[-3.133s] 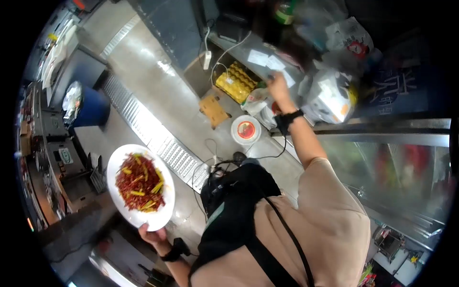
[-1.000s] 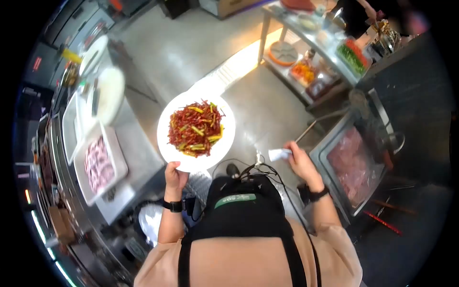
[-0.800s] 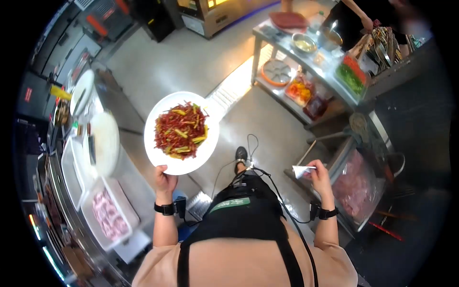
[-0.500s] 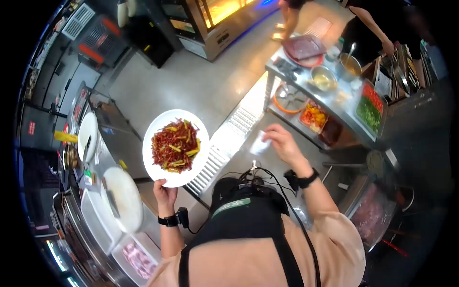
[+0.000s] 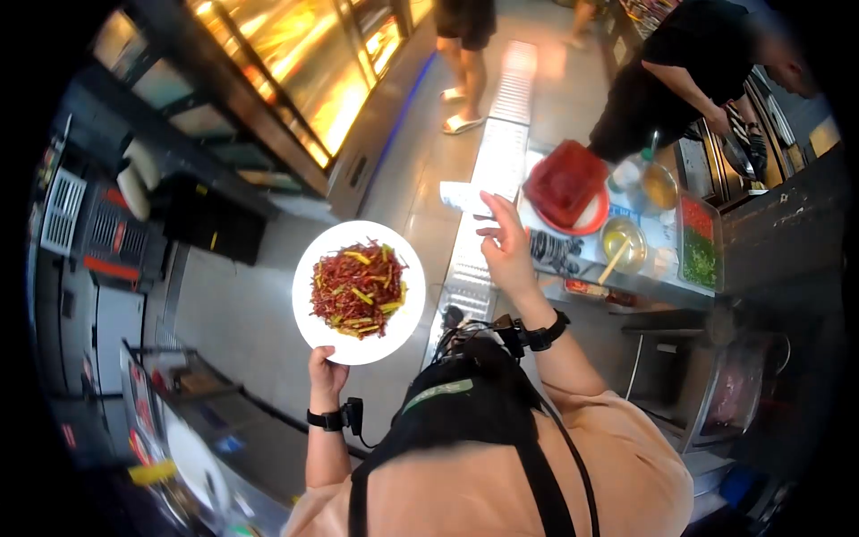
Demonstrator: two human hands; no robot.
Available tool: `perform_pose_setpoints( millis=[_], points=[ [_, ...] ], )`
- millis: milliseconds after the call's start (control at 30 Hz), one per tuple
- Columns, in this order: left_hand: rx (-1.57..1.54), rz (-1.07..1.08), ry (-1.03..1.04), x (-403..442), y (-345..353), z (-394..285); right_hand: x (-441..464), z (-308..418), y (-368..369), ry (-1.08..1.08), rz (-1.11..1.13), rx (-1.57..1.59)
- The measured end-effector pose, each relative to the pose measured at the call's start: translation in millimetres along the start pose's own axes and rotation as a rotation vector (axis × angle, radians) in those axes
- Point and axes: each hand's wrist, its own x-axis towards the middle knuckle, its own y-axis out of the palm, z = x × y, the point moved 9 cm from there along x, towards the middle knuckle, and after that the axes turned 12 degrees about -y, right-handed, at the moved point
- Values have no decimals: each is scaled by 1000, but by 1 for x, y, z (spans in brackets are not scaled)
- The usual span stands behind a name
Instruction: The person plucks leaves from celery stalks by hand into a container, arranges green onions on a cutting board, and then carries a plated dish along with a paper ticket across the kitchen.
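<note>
My left hand [image 5: 327,374] grips the near rim of a white plate [image 5: 358,231], thumb on top. Shredded dark red food [image 5: 360,288] with yellow-green strips is heaped in the middle of the plate, which is held out over the floor. To the right, my right hand [image 5: 508,243] pinches a piece of white paper [image 5: 461,196] between thumb and fingers. Blur hides whether anything is on the paper. That hand is beside the left edge of a metal prep table [image 5: 658,285].
The table bears a red tub [image 5: 565,183], a steel bowl [image 5: 624,244] and a tray of chopped greens [image 5: 699,263]. Beyond it a co-worker [image 5: 680,76] leans over a counter. A lit glass cabinet [image 5: 295,63] stands ahead; another person's legs [image 5: 465,76] are near it. Left is a counter [image 5: 259,438].
My view has turned left and moved toward the lit cabinet and prep table. The plate stays in my left hand and the paper in my right hand, now farther forward.
</note>
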Motion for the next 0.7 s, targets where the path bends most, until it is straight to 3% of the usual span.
perform_pose_setpoints(
  millis=[133, 200, 233, 367, 533, 600, 700],
  points=[
    [58, 114, -138, 106, 41, -47, 74, -130, 25, 46, -125, 53],
    [151, 134, -26, 141, 80, -86, 103, -186, 46, 200, -187, 79],
    [117, 123, -16, 182, 86, -100, 146, -210, 41, 125, -266, 60],
    [98, 172, -115, 274, 138, -137, 226, -285, 33, 186, -318, 65],
    [177, 289, -296, 407, 206, -137, 301, -391, -38, 340, -556, 153],
    [216, 308, -352, 492, 221, -129, 340, -417, -82, 306, -637, 229],
    [250, 401, -410, 571, 304, -105, 359, -437, -146, 313, -783, 224]
  ],
)
